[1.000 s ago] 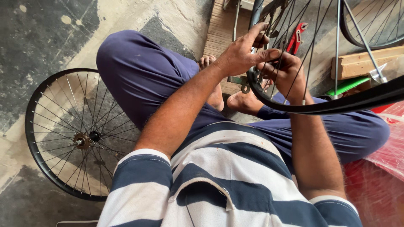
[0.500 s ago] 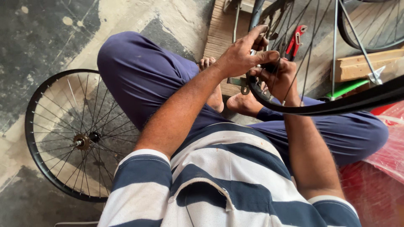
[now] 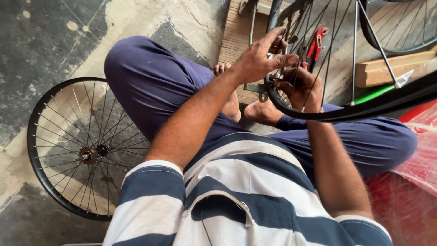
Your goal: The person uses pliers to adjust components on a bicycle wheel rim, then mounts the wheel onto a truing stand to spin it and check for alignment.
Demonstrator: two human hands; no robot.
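I sit cross-legged on the floor in blue trousers and a striped shirt. A black bicycle rim (image 3: pixel 364 108) with thin spokes stands in front of me on a metal stand. My left hand (image 3: pixel 259 59) pinches a spoke near the rim's left edge with thumb and fingers. My right hand (image 3: pixel 301 87) reaches in from below among the spokes and grips the inside of the rim; what its fingertips hold is hidden.
A second spoked black wheel (image 3: pixel 77 148) lies flat on the concrete floor at my left. Red-handled pliers (image 3: pixel 317 43) rest on a wooden board (image 3: pixel 236 32) behind the rim. A wood block (image 3: pixel 391 68), a green tool and red plastic (image 3: pixel 419 164) are at right.
Both hands stayed at the same spot on the rim. The right hand shifted slightly lower and inward behind the spokes; the left fingers closed a little on the spoke.
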